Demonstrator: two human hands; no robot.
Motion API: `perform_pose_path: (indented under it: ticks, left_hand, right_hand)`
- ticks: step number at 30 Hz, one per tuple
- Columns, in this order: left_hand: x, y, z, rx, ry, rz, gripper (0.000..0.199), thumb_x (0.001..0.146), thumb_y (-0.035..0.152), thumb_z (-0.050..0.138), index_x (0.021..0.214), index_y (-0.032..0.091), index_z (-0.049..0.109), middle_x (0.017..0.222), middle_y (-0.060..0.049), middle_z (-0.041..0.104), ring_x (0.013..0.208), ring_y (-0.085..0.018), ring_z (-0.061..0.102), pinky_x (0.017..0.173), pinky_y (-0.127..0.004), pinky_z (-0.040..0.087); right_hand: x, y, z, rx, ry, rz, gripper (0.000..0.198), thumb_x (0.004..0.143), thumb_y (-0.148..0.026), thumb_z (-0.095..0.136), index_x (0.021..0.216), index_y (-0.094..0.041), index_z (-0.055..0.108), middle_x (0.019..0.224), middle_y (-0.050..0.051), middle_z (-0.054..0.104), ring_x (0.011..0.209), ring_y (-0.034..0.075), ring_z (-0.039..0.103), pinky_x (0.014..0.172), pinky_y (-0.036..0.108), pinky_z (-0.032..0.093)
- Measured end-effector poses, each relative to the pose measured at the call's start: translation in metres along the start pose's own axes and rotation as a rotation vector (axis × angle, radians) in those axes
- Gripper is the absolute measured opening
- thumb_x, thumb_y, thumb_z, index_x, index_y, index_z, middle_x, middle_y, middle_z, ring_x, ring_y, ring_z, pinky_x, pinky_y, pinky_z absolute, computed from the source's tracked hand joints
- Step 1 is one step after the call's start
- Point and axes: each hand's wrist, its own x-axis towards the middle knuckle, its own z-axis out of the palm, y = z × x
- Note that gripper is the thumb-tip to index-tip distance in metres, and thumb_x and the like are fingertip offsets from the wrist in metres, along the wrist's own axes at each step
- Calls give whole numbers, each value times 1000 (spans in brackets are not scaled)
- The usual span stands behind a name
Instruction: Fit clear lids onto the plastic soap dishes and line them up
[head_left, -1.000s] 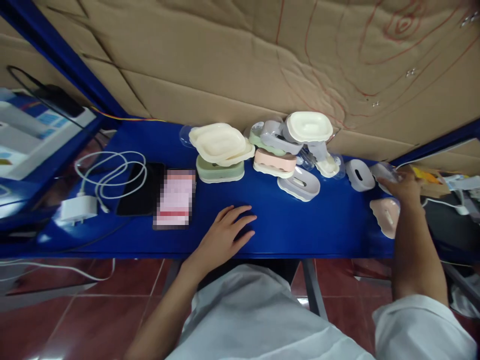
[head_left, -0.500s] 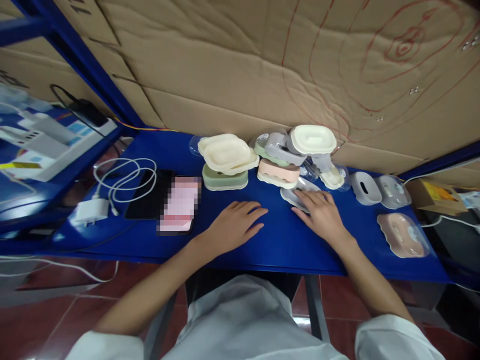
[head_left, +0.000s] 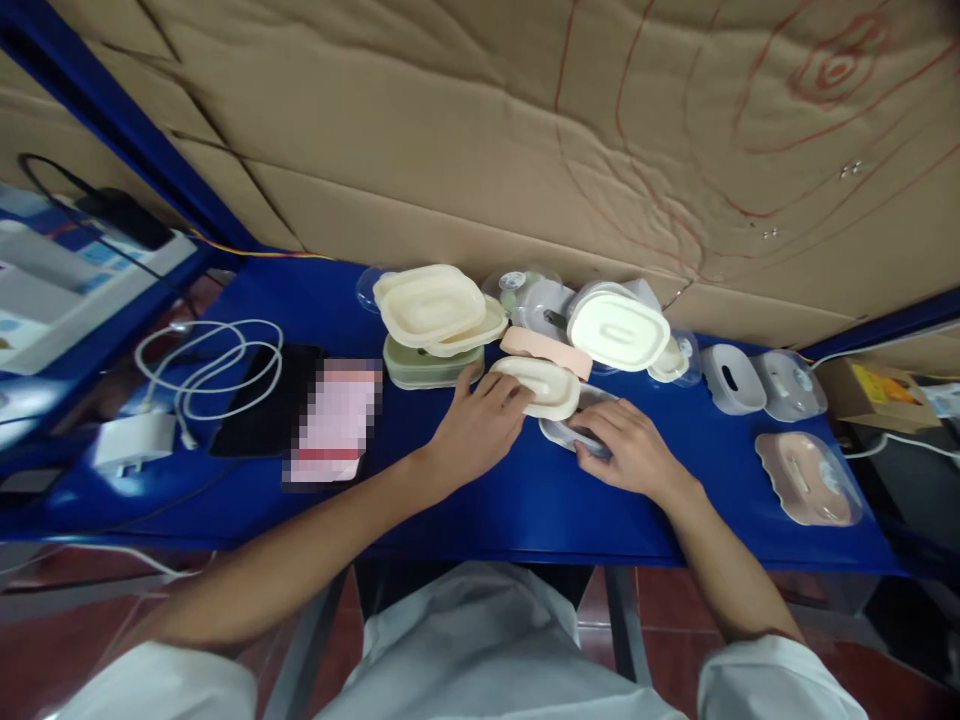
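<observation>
My left hand (head_left: 484,425) is closed on the near left edge of a cream oval tray-like piece (head_left: 546,384), which is tilted up off the blue table. Beside it, my right hand (head_left: 626,445) has its fingers curled round the right end of a grey wavy-edged dish (head_left: 559,434). The cream piece overlaps the back of this dish. Right behind the cream piece lies a pink wavy piece (head_left: 546,350), partly covered by it. The right fingertips are partly hidden inside the dish.
A green box (head_left: 431,370) with cream trays (head_left: 431,303) on top stands to the left. Behind are a cream lid (head_left: 619,330) and clear covers. On the right lie a grey box (head_left: 733,380) and a pink dish (head_left: 806,478); on the left, a phone (head_left: 337,415) and a charger (head_left: 135,440).
My left hand has moved right and taken hold of the cream piece, tipping it up from by the pink one. The grey dish has shifted nearer with my right hand. The view has shifted slightly.
</observation>
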Motion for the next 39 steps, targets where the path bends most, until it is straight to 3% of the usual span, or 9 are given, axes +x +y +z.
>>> perform_pose_path:
  ticks: [8, 12, 15, 18, 21, 25, 28, 34, 39]
  left_hand:
    - [-8, -4, -3, 14, -25, -4, 24, 109, 24, 52, 125, 19, 70, 119, -11, 74, 107, -31, 70, 96, -47, 53]
    - [-8, -2, 0, 20, -75, -14, 29, 109, 23, 53, 132, 18, 69, 125, -14, 73, 117, -33, 69, 101, -50, 53]
    - [-10, 1, 2, 34, -60, 10, 40, 107, 15, 51, 145, 19, 64, 136, -16, 71, 128, -35, 66, 115, -55, 47]
    - [-14, 6, 7, 43, -28, 161, 48, 106, 9, 50, 151, 24, 60, 151, -13, 65, 141, -33, 59, 127, -60, 35]
    - [-18, 12, 15, 24, 8, 390, 39, 109, 15, 52, 145, 23, 64, 156, -11, 62, 146, -30, 54, 130, -59, 28]
    - [-22, 19, 24, 0, 38, 531, 23, 110, 14, 53, 123, 20, 71, 123, -8, 75, 127, -25, 63, 127, -56, 29]
    - [-22, 21, 22, -26, -4, 572, 20, 108, 11, 53, 109, 20, 71, 100, -4, 73, 105, -22, 65, 119, -51, 35]
    - [-20, 22, 13, -159, -54, 655, 14, 105, 18, 61, 95, 19, 70, 90, -2, 70, 89, -19, 64, 105, -42, 44]
    - [-39, 29, 0, -38, -33, 616, 11, 103, 11, 63, 99, 18, 71, 93, -2, 71, 104, -22, 67, 126, -55, 34]
  right_hand:
    - [-9, 13, -24, -48, 155, 154, 21, 103, -29, 61, 118, -21, 73, 102, 8, 81, 89, 25, 76, 84, 40, 58]
    - [-11, 19, -25, -64, 141, 255, 28, 107, -34, 56, 126, -21, 72, 110, 10, 81, 97, 27, 77, 87, 41, 60]
    - [-9, 20, -21, -55, 56, 297, 34, 110, -38, 55, 134, -20, 69, 117, 11, 79, 105, 29, 76, 92, 43, 60]
    - [-8, 20, -16, -65, -14, 275, 35, 111, -41, 55, 134, -20, 69, 122, 12, 79, 111, 31, 75, 96, 46, 59]
    - [-8, 20, -12, -71, -39, 251, 35, 111, -42, 56, 136, -20, 69, 126, 12, 78, 113, 30, 75, 97, 46, 60]
    - [-10, 21, -8, -26, -39, 215, 35, 111, -40, 58, 138, -21, 68, 129, 12, 78, 116, 30, 75, 98, 45, 59]
    - [-9, 22, -5, -20, -31, 187, 33, 109, -41, 61, 135, -22, 71, 124, 11, 79, 114, 29, 76, 96, 43, 59]
    - [-6, 17, -8, -42, -38, 133, 31, 108, -39, 63, 131, -19, 72, 119, 11, 80, 109, 27, 77, 92, 41, 59]
    - [-26, -18, -22, -35, -52, 117, 31, 109, -31, 63, 138, -21, 68, 126, 10, 79, 114, 25, 76, 97, 42, 57]
